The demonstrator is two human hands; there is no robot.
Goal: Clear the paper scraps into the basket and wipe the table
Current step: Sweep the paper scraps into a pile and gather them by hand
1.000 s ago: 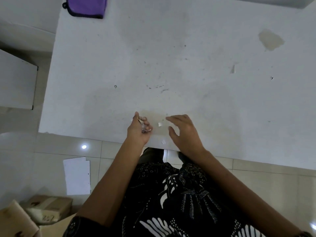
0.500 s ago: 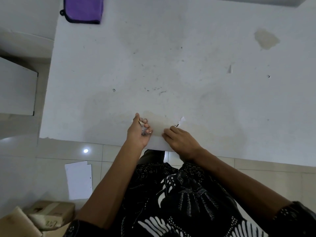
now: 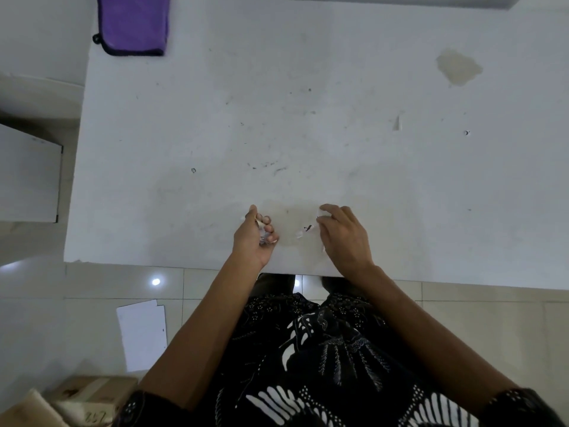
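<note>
Table: white top, scuffed and marked, with a tan stain toward its far right corner and a paler brown patch at the middle of its near edge.

Left hand: rests on the table at the near edge, left of the brown patch. Fingers curled into the palm, gripping the held scraps, a small clutch of white paper showing between fingers and thumb.

Right hand: on the table at the near edge, right of the brown patch, back up, fingers loosely bent. Its fingertips meet the tip scrap, a small white piece; whether it is pinched or only touched cannot be told.

Loose scraps: two or three small white bits, one with a dark mark, flat on the table between the hands, just beside the right thumb.

Far scrap: one thin white sliver on the table's right half, well apart from the hands.

Cloth: purple, dark-edged, flat at the table's far left corner.

Sheet: white paper on the floor tiles, beyond the table's near left corner.

Box: cardboard, on the floor further out from that corner.
</note>
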